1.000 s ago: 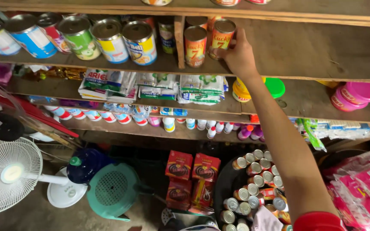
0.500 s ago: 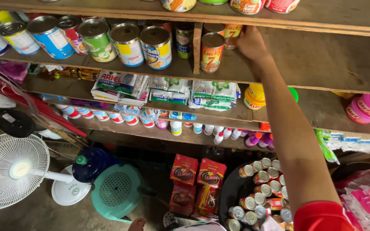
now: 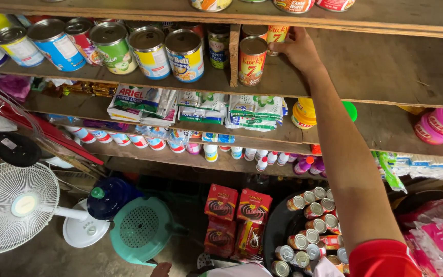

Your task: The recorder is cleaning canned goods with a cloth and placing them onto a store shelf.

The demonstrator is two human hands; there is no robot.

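So the right hand [image 3: 297, 48] is reached way up to the wooden shelf [image 3: 385, 66], fingers curled round the side of a red and yellow can [image 3: 277, 36] at the back, thumb on the near side of it, right behind another can of the same kind [image 3: 252, 60] at the shelf's front edge. Left of the wooden divider [image 3: 234, 54] there's a row of bigger cans [image 3: 149, 51] lying tilted. The left hand [image 3: 160, 269] barely peeks in at the bottom edge, can't tell what its fingers are doing.
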